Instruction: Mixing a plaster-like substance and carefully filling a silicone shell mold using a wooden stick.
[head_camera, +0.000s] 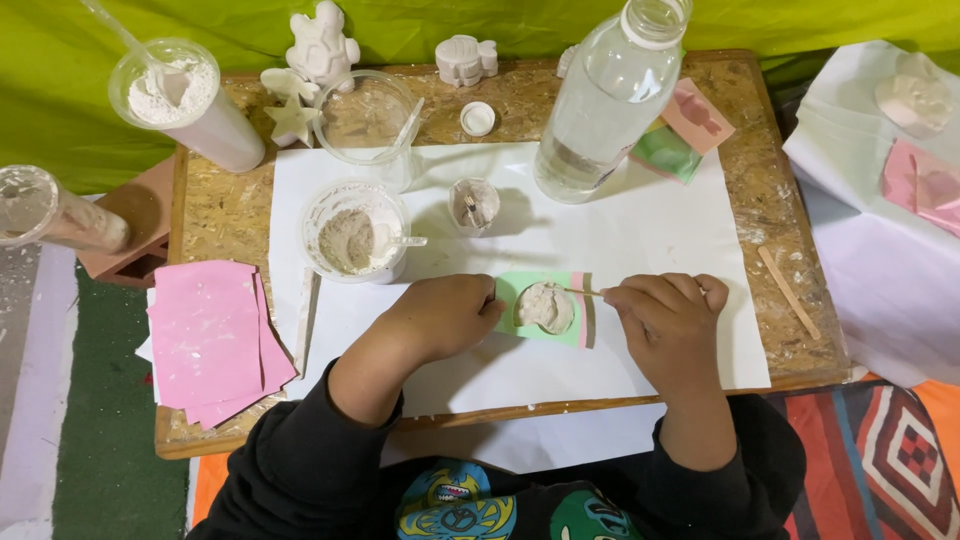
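Centrally, on the white paper sheet (640, 240) covering the chipboard table (770, 190), lies a small green mould (512, 300) with a pink edge, its cavity filled with pale wet plaster (546, 306). Left hand (445, 317) rests curled against the mould's left edge, fingers closed down on it, pinning it to the sheet; the exact contact is hidden under the knuckles. Right hand (668, 318) is closed in a pinch on a thin wooden stick (584, 292), whose tip reaches left to the plaster's right rim. Judgement: the mould looks light, thin and flexible, likely to slide or buckle if pushed from one side, so steadying at the flat border and not the cavity seems sound. The plaster reads as soft paste, easily gouged; the stick is stiff but slender, best held near its rear end as now. Mould sits between the two hands, touching the left, just beside the right fingertips. Nearby: a mixing cup (355, 238) of plaster with a spoon, a small cup (473, 205), a clear water bottle (605, 110), pink sheets (210, 335) at left, a spare stick (788, 292) at right, white cast figures (322, 45) at the far edge.
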